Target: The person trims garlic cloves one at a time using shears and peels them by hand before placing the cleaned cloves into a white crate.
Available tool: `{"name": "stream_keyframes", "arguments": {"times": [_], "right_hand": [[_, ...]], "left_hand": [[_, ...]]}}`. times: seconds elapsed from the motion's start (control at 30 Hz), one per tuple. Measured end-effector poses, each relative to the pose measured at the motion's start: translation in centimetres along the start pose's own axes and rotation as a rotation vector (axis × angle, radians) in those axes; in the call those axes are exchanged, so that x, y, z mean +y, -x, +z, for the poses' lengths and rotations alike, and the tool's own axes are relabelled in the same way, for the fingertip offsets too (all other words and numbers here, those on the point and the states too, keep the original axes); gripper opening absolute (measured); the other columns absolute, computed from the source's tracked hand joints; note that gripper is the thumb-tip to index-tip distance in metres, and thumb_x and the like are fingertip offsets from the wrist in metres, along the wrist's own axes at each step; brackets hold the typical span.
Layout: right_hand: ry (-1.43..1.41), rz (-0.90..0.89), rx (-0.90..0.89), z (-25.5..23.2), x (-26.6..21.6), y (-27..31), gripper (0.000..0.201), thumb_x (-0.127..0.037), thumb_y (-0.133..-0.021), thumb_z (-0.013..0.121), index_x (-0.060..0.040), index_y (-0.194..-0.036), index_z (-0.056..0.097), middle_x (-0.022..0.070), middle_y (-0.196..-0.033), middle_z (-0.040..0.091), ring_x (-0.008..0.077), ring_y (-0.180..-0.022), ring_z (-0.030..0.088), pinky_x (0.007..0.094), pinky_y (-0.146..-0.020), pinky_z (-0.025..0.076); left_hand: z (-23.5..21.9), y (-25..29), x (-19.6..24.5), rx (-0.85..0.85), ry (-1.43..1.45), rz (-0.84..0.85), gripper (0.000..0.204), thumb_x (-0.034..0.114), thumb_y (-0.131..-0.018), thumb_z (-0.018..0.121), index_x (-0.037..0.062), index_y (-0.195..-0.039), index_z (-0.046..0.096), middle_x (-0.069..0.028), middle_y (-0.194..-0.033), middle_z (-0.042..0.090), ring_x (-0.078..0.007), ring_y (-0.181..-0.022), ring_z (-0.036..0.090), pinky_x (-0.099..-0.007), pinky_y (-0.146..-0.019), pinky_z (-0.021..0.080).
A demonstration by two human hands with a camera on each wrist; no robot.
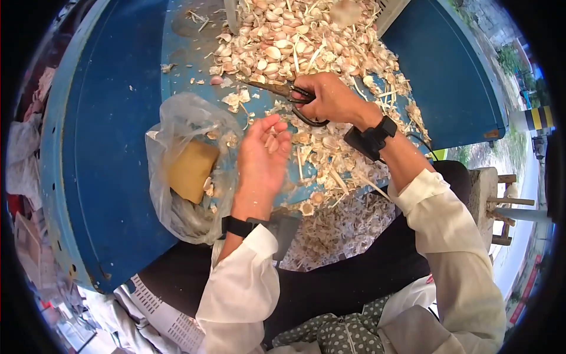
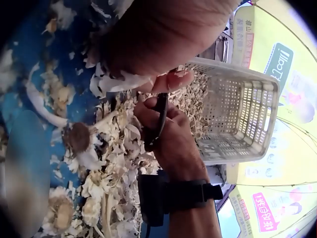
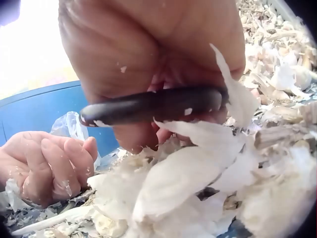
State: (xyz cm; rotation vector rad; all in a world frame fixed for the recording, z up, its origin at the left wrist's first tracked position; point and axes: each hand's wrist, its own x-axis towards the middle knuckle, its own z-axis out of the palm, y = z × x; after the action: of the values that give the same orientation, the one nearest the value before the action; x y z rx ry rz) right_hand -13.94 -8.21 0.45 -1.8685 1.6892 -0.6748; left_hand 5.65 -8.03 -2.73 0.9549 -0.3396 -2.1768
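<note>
My left hand (image 1: 262, 162) is turned palm up, its fingers curled around garlic cloves (image 1: 271, 143). Black-handled scissors (image 1: 272, 88) are gripped in my right hand (image 1: 336, 100), up and to the right of the left one, with the blades pointing left over scraps. The right wrist view shows a dark handle (image 3: 153, 105) across my right hand (image 3: 148, 44), above papery skins (image 3: 178, 173), and my left hand (image 3: 54, 166) at the left. In the left wrist view my left hand (image 2: 168, 39) is close to the lens, my right hand (image 2: 171, 134) beyond it.
A heap of garlic cloves (image 1: 283, 41) covers the back of the blue table (image 1: 124, 118). At the left is a clear plastic bag (image 1: 171, 106) with a yellowish block (image 1: 193, 171). Cut stems and skins lie near the right hand. A pale basket (image 2: 242, 111) stands beyond.
</note>
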Motion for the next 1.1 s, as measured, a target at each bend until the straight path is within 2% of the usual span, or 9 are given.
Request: {"name": "stream_keyframes", "arguments": {"times": [0.17, 0.33, 0.43, 0.57, 0.67, 0.8, 0.9, 0.93, 1.1], "right_hand": [[-0.714, 0.193, -0.023, -0.6, -3.6, 2.1, 0.016, -0.013, -0.079, 0.073, -0.0013, -0.080, 0.061, 0.0000, -0.071, 0.062, 0.0061, -0.058, 0.048, 0.0254, -0.052, 0.039], [-0.206, 0.227, 0.239, -2.0, 1.4, -1.5, 0.016, -0.012, -0.078, 0.073, -0.0014, -0.087, 0.064, 0.0028, -0.073, 0.064, 0.0086, -0.064, 0.054, 0.0254, -0.060, 0.044], [0.236, -0.027, 0.287, -1.2, 2.5, -2.6, 0.016, -0.004, -0.072, 0.068, 0.0001, -0.086, 0.060, 0.0174, -0.071, 0.060, 0.0275, -0.061, 0.054, 0.0343, -0.061, 0.045], [0.383, -0.179, 0.275, 0.4, 2.7, -2.3, 0.013, -0.003, -0.072, 0.065, 0.0009, -0.083, 0.059, 0.0185, -0.069, 0.059, 0.0318, -0.062, 0.053, 0.0379, -0.061, 0.045], [0.157, 0.041, 0.221, -0.8, 1.5, -1.5, 0.014, -0.005, -0.074, 0.068, 0.0000, -0.084, 0.059, 0.0121, -0.066, 0.060, 0.0241, -0.060, 0.057, 0.0337, -0.058, 0.045], [-0.587, 0.315, 0.508, -2.0, 1.8, -0.5, 0.019, -0.016, -0.079, 0.072, -0.0021, -0.072, 0.061, -0.0003, -0.065, 0.061, 0.0060, -0.057, 0.056, 0.0234, -0.052, 0.043], [-0.062, 0.237, 0.435, -1.9, 4.1, -1.8, 0.019, -0.019, -0.076, 0.070, -0.0015, -0.080, 0.063, 0.0146, -0.062, 0.059, 0.0200, -0.056, 0.057, 0.0344, -0.055, 0.046], [0.085, 0.251, 0.382, -1.7, 3.0, -1.5, 0.024, -0.020, -0.077, 0.073, -0.0005, -0.078, 0.060, 0.0072, -0.063, 0.060, 0.0122, -0.056, 0.053, 0.0310, -0.053, 0.044], [0.121, 0.128, 0.300, 0.6, 2.1, -1.7, 0.019, -0.013, -0.069, 0.071, 0.0007, -0.079, 0.062, 0.0147, -0.063, 0.058, 0.0211, -0.057, 0.056, 0.0355, -0.058, 0.046]], "left_hand": [[3.5, 1.8, 0.1, 0.088, 0.064, 0.000, 0.036, 0.030, -0.099, 0.043, -0.0028, -0.104, 0.055, -0.0100, -0.090, 0.060, -0.0196, -0.077, 0.060, -0.0241, -0.062, 0.053], [1.2, 0.8, -0.4, 0.045, 0.107, -0.101, 0.032, 0.030, -0.099, 0.045, -0.0001, -0.102, 0.055, -0.0054, -0.082, 0.057, -0.0152, -0.068, 0.057, -0.0199, -0.049, 0.047], [0.4, 0.3, -0.1, -0.057, 0.099, -0.071, 0.026, 0.027, -0.098, 0.048, 0.0021, -0.101, 0.055, -0.0018, -0.077, 0.053, -0.0103, -0.060, 0.049, -0.0180, -0.041, 0.037], [0.4, 0.2, 0.1, -0.073, -0.004, -0.041, 0.022, 0.024, -0.094, 0.054, 0.0035, -0.102, 0.057, 0.0002, -0.077, 0.052, -0.0087, -0.064, 0.047, -0.0203, -0.047, 0.033], [0.3, 0.4, -0.1, -0.089, -0.020, -0.025, 0.021, 0.023, -0.094, 0.054, 0.0032, -0.102, 0.057, 0.0002, -0.078, 0.053, -0.0088, -0.064, 0.047, -0.0202, -0.048, 0.034], [1.0, 0.8, 0.2, -0.031, 0.018, -0.028, 0.020, 0.020, -0.096, 0.051, 0.0021, -0.103, 0.056, -0.0018, -0.078, 0.054, -0.0078, -0.058, 0.046, -0.0176, -0.042, 0.033], [1.6, 0.8, 0.4, 0.008, -0.030, -0.024, 0.021, 0.020, -0.095, 0.052, 0.0017, -0.104, 0.056, -0.0022, -0.079, 0.054, -0.0081, -0.060, 0.048, -0.0177, -0.043, 0.034], [1.6, 0.6, 0.3, 0.005, -0.032, -0.025, 0.021, 0.020, -0.095, 0.052, 0.0017, -0.104, 0.056, -0.0022, -0.079, 0.054, -0.0081, -0.060, 0.048, -0.0177, -0.043, 0.034], [1.0, 0.5, -0.1, -0.095, -0.081, 0.038, 0.024, 0.023, -0.095, 0.054, 0.0015, -0.107, 0.056, -0.0029, -0.082, 0.057, -0.0091, -0.064, 0.052, -0.0179, -0.045, 0.037]]}}
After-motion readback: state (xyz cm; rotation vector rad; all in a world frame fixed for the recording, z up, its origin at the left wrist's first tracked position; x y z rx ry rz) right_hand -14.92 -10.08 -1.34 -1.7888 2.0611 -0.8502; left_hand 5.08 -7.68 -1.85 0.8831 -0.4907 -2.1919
